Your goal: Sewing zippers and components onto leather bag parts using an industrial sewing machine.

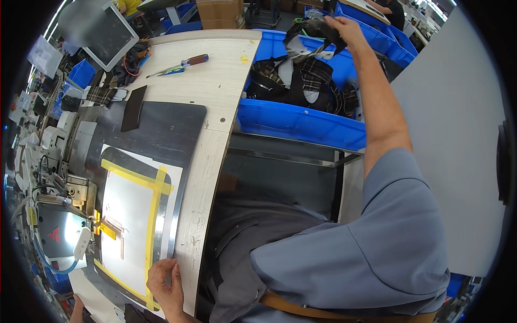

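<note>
I have the right hand [349, 33] pinching a dark cloth strip [335, 39] near the far edge of the bin [301, 124], the left hand [166, 282] half-curled, apparently empty, at the right edge of the tabletop [186, 83]; loose folds could snag the cloth pile [316, 75].

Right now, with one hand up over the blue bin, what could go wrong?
The dark fabric piece held in the right hand might slip, or snag on the plaid pieces heaped in the blue bin. The left hand, close by the yellow-taped white sheet, could nudge it out of place. The screwdriver lies loose on the table, so a careless sweep of cloth might knock it.
</note>
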Motion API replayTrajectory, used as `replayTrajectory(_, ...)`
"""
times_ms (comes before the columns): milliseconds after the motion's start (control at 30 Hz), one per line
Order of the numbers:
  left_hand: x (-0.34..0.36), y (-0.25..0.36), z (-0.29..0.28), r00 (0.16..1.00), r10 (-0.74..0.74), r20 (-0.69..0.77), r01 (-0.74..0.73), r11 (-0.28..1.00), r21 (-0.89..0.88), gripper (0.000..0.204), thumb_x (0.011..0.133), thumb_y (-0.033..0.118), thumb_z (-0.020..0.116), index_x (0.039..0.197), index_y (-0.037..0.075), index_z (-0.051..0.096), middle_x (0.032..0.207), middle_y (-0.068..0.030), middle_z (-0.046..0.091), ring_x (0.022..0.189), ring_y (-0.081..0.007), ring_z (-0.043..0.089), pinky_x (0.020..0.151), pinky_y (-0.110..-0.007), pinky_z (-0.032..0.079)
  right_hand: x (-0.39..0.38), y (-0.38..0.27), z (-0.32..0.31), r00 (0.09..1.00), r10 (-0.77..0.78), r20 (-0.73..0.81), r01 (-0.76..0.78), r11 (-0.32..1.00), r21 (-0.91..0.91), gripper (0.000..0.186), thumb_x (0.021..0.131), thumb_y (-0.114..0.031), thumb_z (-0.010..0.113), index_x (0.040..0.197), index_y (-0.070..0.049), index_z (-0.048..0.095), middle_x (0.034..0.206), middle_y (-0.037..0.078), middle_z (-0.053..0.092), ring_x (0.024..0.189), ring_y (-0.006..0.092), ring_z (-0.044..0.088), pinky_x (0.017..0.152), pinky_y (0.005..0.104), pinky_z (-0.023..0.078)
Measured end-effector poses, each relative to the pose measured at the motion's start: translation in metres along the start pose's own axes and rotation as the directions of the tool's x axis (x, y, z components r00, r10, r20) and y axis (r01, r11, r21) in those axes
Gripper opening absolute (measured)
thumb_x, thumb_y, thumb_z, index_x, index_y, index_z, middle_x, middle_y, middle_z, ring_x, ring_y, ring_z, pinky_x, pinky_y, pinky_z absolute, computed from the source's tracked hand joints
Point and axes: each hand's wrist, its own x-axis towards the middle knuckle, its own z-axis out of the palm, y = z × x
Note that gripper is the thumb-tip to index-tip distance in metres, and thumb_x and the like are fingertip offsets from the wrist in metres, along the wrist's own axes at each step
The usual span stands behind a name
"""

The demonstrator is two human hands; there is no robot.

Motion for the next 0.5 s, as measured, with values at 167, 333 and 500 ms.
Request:
replayTrajectory(167,0.005,0.001,0.008,0.999,0.040,-0.011,-0.040,0.999,-0.007,0.005,0.087,0.005,0.071,0.090,0.001,0.070,0.090,-0.0137,0.071,0.089,-0.0317,0.067,0.080,-0.039,0.051,0.001,-0.031,-0.062,0.957,-0.245,-0.154,0.252,0.967,0.032,0.035,0.089,-0.034,0.079,0.100,0.000,0.075,0.086,0.003,0.072,0.073,0.0104,0.063,0.066,0.0256,0.049)
replayTrajectory(333,0.000,-0.007,0.009,0.999,0.034,-0.014,-0.034,0.999,-0.030,0.005,0.087,0.005,0.070,0.090,0.001,0.070,0.091,-0.0139,0.070,0.089,-0.0314,0.067,0.081,-0.039,0.051,-0.075,0.023,-0.104,0.949,0.025,-0.316,-0.163,0.893,-0.419,0.037,0.081,-0.033,0.077,0.094,0.000,0.072,0.085,0.009,0.073,0.074,0.0185,0.067,0.071,0.0324,0.053)
replayTrajectory(500,0.000,-0.005,0.002,1.000,0.026,-0.002,-0.026,0.998,-0.062,0.005,0.085,0.004,0.071,0.089,0.001,0.070,0.091,-0.0133,0.071,0.090,-0.0314,0.067,0.082,-0.038,0.051,-0.145,0.081,-0.089,0.769,0.630,-0.109,-0.360,0.285,-0.889,0.035,0.085,-0.032,0.076,0.101,-0.001,0.072,0.098,0.019,0.075,0.084,0.0317,0.074,0.076,0.0424,0.059)
